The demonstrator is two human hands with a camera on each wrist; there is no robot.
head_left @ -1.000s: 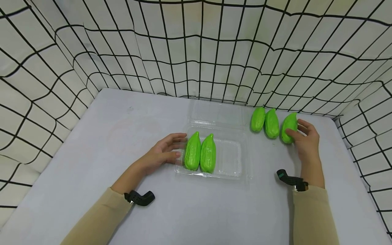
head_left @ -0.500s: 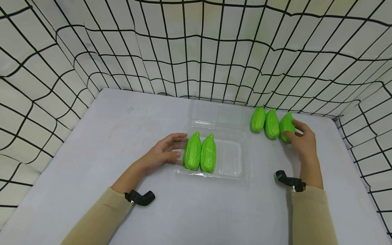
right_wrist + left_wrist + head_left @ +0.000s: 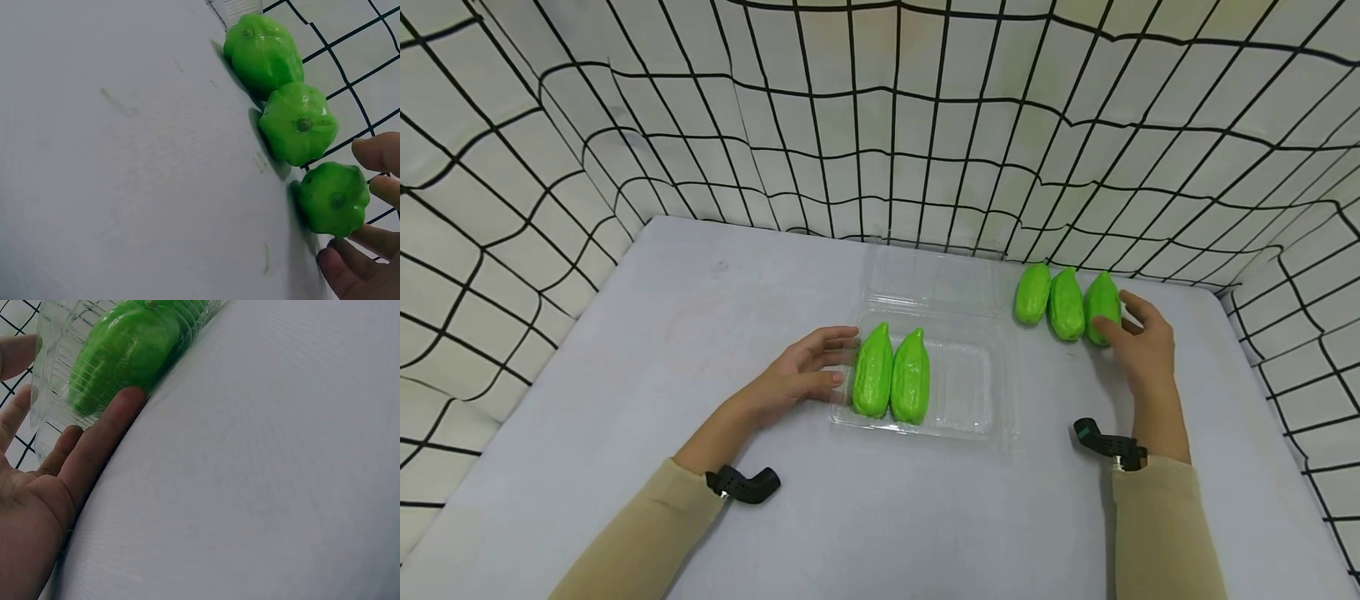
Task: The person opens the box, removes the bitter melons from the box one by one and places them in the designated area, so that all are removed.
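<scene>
My right hand (image 3: 1142,337) is at the rightmost of three glossy green, ribbed, pointed gourd-like vegetables (image 3: 1102,302). Its thumb overlaps the front in the head view. In the right wrist view, an upper finger (image 3: 378,153) stands apart from that vegetable (image 3: 334,199), while other fingers lie close to its lower side. My left hand (image 3: 805,371), fingers extended, rests against the left side of a clear plastic clamshell box (image 3: 966,387). Two more such vegetables (image 3: 872,371) lie side by side in the left half of its base. The left wrist view shows a fingertip (image 3: 128,400) at the box wall.
The box's raised clear lid (image 3: 932,277) extends toward the back. A black wire grid (image 3: 891,167) over white sheeting encloses the table's back and sides. The other two vegetables (image 3: 1065,304) stand in line beside the right one. White cloth (image 3: 700,308) covers the tabletop.
The rightmost vegetable has shifted slightly left and back, now standing nearer the other two. My right hand has moved left, and its index finger has drawn off a little. The left hand stays put.
</scene>
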